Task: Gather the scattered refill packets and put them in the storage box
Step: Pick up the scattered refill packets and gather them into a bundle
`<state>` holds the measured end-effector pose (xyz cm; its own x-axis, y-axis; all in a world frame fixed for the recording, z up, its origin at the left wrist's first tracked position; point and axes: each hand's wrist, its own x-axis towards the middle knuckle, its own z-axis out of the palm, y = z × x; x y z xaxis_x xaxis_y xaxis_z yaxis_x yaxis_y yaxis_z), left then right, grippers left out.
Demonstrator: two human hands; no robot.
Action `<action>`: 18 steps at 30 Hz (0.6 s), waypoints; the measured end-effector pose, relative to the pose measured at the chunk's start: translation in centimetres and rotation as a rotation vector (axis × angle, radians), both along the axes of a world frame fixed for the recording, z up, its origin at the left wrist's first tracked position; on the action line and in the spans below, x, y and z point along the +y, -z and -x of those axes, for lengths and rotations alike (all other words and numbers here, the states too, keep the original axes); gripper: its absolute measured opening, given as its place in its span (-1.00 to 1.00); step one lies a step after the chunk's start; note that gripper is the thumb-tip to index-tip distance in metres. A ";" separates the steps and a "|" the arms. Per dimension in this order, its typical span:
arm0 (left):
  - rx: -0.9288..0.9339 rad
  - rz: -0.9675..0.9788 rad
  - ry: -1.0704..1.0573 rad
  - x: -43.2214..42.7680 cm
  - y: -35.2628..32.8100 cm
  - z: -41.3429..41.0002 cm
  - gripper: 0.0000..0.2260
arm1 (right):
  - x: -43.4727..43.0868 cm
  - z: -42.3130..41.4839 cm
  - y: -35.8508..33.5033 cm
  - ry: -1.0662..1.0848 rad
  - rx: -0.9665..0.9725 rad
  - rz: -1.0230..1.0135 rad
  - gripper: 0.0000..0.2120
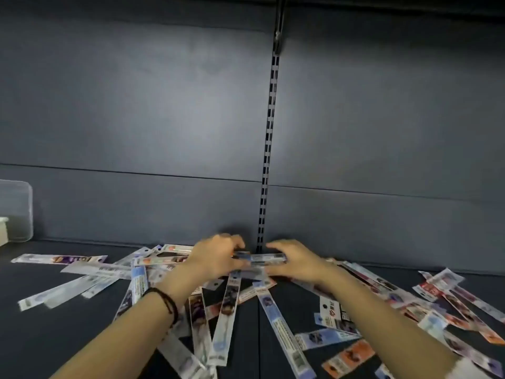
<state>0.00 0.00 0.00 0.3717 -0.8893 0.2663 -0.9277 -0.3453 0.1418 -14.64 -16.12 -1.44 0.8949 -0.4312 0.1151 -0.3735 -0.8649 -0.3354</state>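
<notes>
Looking down from the head cam, both hands are reaching to the back of a dark shelf (68,337), right where it meets the back panel (164,105) and the slotted upright rail (269,132). Left hand (216,258) and right hand (295,265) are curled in toward each other, holding a small bundle of packets (262,257) between them, one hand on each end, fingers partly closed around it. It's a bit blurry so can't tell how many are in the bundle. Refill packets (226,307) are scattered all over the shelf under and around both arms, fanning left and right. A dark bracelet (166,303) sits on the left wrist. Clear storage box (17,212) stands far left by the back panel, well apart from the hands
</notes>
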 end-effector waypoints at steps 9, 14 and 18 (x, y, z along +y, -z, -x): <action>0.318 0.247 0.070 0.5 2.7 -1.0 -0.57 | -1.8 0.0 1.3 0.048 0.050 0.030 -0.52; 0.410 0.353 0.013 0.4 3.1 -0.5 -0.62 | -2.4 0.6 1.4 0.169 -0.147 -0.069 -0.87; 0.669 0.581 -0.054 -0.1 2.7 0.4 -0.69 | -1.4 0.7 0.1 0.196 -0.430 -0.358 -0.85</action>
